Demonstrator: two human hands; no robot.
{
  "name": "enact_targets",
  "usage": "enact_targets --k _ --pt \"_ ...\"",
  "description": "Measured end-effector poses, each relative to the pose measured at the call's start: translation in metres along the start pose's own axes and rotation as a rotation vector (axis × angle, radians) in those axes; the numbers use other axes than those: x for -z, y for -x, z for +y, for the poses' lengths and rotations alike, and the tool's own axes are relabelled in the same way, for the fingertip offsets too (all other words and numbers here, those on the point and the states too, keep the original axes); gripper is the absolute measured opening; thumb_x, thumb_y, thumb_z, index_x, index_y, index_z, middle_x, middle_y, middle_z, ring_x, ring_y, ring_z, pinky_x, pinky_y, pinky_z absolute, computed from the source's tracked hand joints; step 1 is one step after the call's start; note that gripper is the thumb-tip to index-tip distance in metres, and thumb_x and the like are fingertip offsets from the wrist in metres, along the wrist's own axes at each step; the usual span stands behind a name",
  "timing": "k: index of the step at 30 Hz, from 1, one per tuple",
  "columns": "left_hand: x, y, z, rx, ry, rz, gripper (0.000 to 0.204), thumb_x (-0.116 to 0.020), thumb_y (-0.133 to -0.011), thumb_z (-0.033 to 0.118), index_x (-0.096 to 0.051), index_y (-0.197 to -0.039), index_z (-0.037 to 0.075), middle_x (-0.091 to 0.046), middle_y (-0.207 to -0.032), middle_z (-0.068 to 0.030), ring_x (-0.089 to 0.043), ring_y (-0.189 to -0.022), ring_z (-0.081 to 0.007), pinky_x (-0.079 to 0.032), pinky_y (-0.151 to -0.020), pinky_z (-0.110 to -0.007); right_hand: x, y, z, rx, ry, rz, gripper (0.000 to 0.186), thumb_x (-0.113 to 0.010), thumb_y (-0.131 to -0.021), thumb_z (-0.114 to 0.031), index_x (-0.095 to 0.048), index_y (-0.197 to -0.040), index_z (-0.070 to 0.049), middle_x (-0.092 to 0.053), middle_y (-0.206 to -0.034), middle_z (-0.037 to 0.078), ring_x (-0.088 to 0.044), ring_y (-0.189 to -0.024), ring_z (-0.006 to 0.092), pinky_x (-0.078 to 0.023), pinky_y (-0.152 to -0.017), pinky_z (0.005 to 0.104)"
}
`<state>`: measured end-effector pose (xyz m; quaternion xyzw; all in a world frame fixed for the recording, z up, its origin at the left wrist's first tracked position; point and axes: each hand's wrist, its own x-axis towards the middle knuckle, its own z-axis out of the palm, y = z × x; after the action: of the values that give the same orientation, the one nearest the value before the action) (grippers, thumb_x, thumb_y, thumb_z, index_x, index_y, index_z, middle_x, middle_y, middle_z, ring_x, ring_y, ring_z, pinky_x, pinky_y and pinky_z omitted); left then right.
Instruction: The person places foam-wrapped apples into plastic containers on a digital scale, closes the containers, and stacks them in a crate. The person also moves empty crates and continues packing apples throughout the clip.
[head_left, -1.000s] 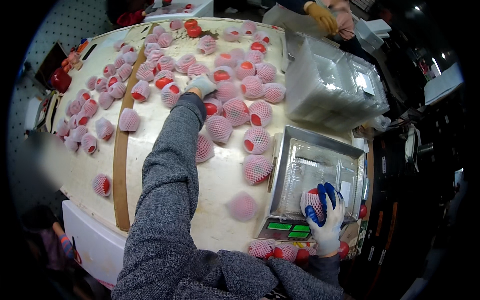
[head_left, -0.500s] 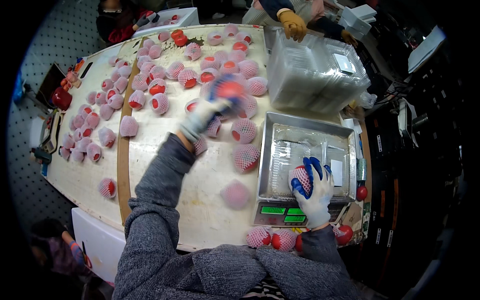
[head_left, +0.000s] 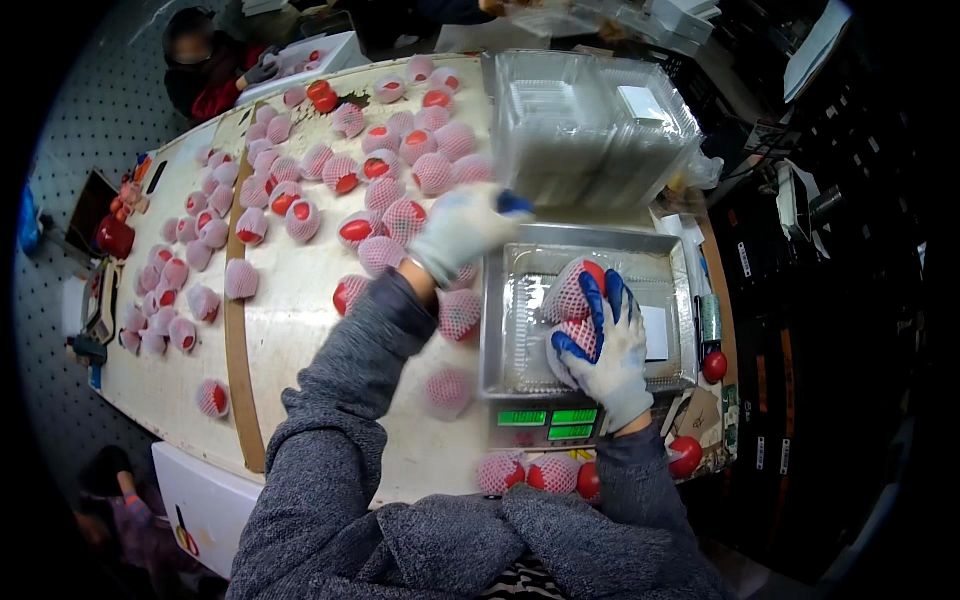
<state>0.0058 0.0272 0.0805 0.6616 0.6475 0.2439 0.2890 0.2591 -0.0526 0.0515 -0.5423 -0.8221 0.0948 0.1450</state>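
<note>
My right hand point(head_left: 612, 345), in a white glove with blue fingers, curves over two red fruits in pink foam nets. The lower netted fruit point(head_left: 572, 350) is under its thumb and fingers; the upper netted fruit point(head_left: 570, 292) touches the fingertips. Both lie in a clear plastic box point(head_left: 525, 355) inside the metal tray point(head_left: 492, 330) of a digital scale point(head_left: 515, 436). My gloved left hand point(head_left: 465, 228) hovers over the tray's far left corner, blurred. Its fingers are mostly hidden, so its grip is unclear.
Many netted fruits point(head_left: 433, 173) cover the table's left and far parts, with a wooden strip point(head_left: 237, 350) between groups. A tall stack of clear boxes point(head_left: 550, 130) stands behind the scale. Several fruits point(head_left: 553, 473) line the near edge. Co-workers are at the far left and lower left.
A second netted fruit now lies in the box beside the first. My left hand, which carried a red fruit over the table, has moved right to the tray. The co-worker's gloved hand has left the stack.
</note>
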Motion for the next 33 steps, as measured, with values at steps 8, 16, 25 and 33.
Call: enact_targets --k 8,16,25,33 --pt "-0.028 -0.144 -0.099 -0.002 -0.727 0.041 0.067 -0.066 -0.075 0.029 -0.040 -0.132 0.004 -0.044 -0.132 -0.0216 -0.046 -0.119 -0.0386 -0.038 -0.098 -0.048 0.004 0.001 -0.002 0.067 -0.068 0.078 0.076 -0.063 -0.074 -0.048 -0.043 -0.136 -0.010 -0.036 -0.137 0.026 -0.035 -0.123 0.0464 -0.025 -0.105 0.0554" --pt "-0.034 -0.150 -0.115 0.230 -0.359 0.288 0.070 -0.068 -0.074 0.033 -0.040 -0.133 0.006 -0.049 -0.123 -0.0249 -0.051 -0.114 -0.0425 -0.044 -0.094 -0.046 0.002 -0.001 -0.004 0.077 -0.102 0.115 0.074 -0.066 -0.072 -0.045 -0.046 -0.134 -0.010 -0.039 -0.135 0.025 -0.037 -0.122 0.0461 -0.027 -0.104 0.0550" --pt "-0.032 0.053 0.013 -0.329 0.788 0.156 0.063 -0.069 -0.077 0.019 -0.042 -0.131 -0.001 -0.057 -0.114 -0.0142 -0.056 -0.108 -0.0214 -0.044 -0.095 -0.031 -0.008 0.004 0.003 -0.062 -0.083 0.023 0.078 -0.061 -0.076 -0.049 -0.041 -0.137 -0.006 -0.031 -0.142 0.026 -0.030 -0.129 0.0445 -0.021 -0.110 0.0509" --pt "-0.021 0.089 0.005 -0.335 -0.150 0.600 0.040 -0.072 -0.075 0.018 -0.059 -0.109 0.002 -0.060 -0.099 -0.0135 -0.059 -0.092 -0.0250 -0.047 -0.082 -0.035 0.029 0.070 0.024 -0.148 -0.688 0.421 0.050 -0.061 -0.086 -0.018 -0.047 -0.131 -0.001 -0.049 -0.130 0.017 -0.052 -0.116 0.0295 -0.047 -0.093 0.0361"
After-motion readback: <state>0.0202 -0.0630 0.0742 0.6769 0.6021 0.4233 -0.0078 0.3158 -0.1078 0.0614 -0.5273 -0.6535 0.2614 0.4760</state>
